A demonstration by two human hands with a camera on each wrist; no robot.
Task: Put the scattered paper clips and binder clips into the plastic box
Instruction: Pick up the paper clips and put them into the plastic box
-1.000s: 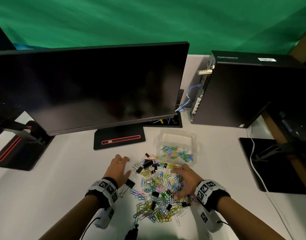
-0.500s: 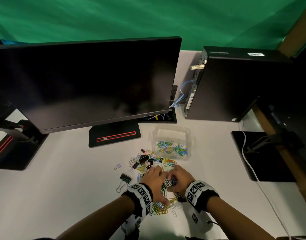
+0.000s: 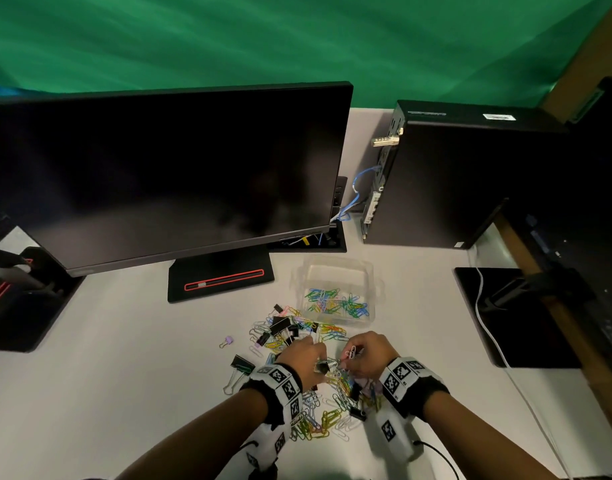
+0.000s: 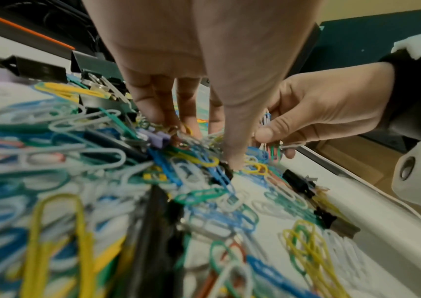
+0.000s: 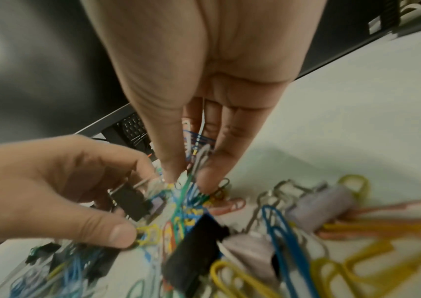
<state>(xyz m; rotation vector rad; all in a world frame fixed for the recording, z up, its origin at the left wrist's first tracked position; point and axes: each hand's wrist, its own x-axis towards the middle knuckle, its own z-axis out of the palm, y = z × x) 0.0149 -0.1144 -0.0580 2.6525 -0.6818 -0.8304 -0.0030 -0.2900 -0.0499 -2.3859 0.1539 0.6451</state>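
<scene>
Here both hands work close together over the pile of paper clips (image 3: 318,393) on the white desk (image 3: 107,375). The left hand (image 3: 302,358) pinches a black binder clip (image 5: 130,201) with some paper clips, and the right hand (image 3: 368,355) pinches a small bunch of paper clips. The plastic box (image 3: 339,292), just beyond the pile, holds some coloured clips.

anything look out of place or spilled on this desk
Yes. A heap of paper clips and binder clips lies loose on the desk in front of the plastic box, which holds only some clips. One purple binder clip sits apart, left of the heap.
</scene>
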